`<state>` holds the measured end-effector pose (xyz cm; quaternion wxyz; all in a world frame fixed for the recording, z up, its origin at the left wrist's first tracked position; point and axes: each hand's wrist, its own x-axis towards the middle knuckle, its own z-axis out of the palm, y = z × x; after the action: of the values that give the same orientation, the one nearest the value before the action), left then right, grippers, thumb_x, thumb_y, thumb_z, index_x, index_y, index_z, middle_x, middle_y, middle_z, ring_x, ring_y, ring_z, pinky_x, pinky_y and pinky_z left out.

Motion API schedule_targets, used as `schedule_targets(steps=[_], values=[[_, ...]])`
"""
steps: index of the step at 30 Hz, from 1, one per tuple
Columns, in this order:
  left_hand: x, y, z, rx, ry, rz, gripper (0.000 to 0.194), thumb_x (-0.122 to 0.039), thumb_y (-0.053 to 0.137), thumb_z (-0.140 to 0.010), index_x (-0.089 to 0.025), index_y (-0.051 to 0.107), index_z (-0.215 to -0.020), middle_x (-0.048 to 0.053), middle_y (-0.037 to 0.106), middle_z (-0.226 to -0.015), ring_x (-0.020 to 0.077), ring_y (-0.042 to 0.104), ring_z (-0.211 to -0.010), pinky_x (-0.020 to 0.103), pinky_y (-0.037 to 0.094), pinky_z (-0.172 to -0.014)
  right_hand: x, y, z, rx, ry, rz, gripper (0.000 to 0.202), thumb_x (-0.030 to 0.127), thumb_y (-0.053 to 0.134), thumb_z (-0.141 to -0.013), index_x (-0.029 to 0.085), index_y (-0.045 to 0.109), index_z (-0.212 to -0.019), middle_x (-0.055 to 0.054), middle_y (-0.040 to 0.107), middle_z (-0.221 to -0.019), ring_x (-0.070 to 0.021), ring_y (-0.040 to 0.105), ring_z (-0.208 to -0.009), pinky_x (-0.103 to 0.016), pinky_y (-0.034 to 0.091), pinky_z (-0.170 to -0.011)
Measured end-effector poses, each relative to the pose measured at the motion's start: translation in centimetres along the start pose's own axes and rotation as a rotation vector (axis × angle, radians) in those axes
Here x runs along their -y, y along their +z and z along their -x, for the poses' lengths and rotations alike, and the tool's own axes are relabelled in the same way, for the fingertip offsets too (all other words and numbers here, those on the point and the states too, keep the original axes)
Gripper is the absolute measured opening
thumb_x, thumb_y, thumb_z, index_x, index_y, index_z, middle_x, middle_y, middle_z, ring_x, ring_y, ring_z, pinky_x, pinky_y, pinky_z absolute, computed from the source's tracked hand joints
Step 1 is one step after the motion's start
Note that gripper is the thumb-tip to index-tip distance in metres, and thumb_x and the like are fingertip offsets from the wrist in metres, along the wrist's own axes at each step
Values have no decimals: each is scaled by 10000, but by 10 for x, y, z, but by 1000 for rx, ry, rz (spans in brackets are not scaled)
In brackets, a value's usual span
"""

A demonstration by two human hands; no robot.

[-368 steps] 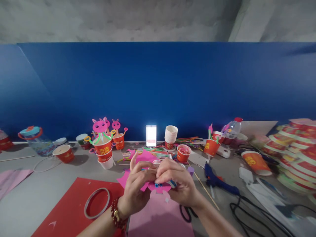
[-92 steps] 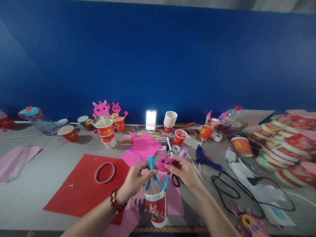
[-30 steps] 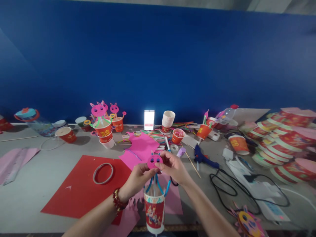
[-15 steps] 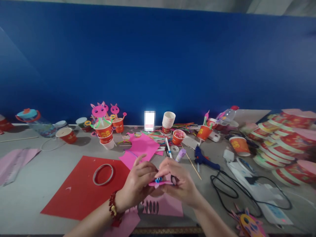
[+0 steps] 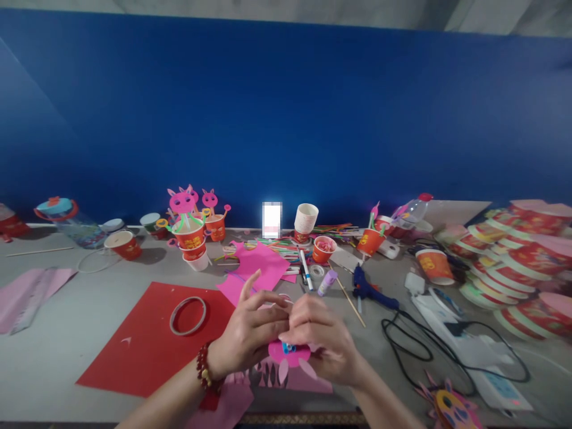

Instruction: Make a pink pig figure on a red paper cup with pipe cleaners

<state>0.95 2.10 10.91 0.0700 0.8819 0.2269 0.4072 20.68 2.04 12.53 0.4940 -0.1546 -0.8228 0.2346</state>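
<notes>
Both hands are closed on a pink paper animal face (image 5: 289,357), held low in front of me with its two light pink ears pointing down. Small blue pieces (image 5: 288,348) show on the face, just under the fingertips. My left hand (image 5: 252,328) grips its left side, with one finger raised, and wears a dark red bead bracelet (image 5: 204,366). My right hand (image 5: 325,336) has its fingers curled over the right side. The fingers hide the top of the face. Beneath the hands lies a light pink sheet (image 5: 313,381) with leaf-shaped cut-outs.
To the left, a tape ring (image 5: 187,316) rests on a red sheet (image 5: 129,351). Further back are bright pink paper (image 5: 259,268), a marker (image 5: 306,269) and a glue stick (image 5: 328,282). On the right are a blue glue gun (image 5: 370,289), a black cord, a power strip (image 5: 487,375) and stacked paper bowls (image 5: 513,268).
The pink animal face has tipped from nearly edge-on so that its front and ears show. My right hand has turned, its fingers now curled over the face.
</notes>
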Motion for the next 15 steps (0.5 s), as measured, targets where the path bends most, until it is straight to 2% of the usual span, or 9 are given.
schedule_targets(steps=[5,10,15], values=[[-2,1,-1,-6,7,43,240,-225,441,-980,-248,653,-1090,28,766,-930,216,625,-1063,628,-27,-1168,-1,0,-1,35,-54,-33,124,284,601,-910,233,697,-971,-49,661,-757,-191,591,-730,-340,501,-703],[-3,5,0,-20,-9,82,247,-188,434,-962,-257,656,-1044,22,767,-884,215,640,-1042,639,7,-1165,2,1,-1,44,-116,-9,197,235,502,-956,221,686,-1028,-66,674,-740,-201,620,-751,-344,524,-710],[-2,3,-1,-7,18,94,244,-232,415,-980,-257,650,-1040,34,767,-892,226,632,-1059,639,-23,-1159,0,2,3,49,-73,-36,196,324,521,-954,225,679,-1015,-64,661,-769,-202,621,-760,-349,516,-721]])
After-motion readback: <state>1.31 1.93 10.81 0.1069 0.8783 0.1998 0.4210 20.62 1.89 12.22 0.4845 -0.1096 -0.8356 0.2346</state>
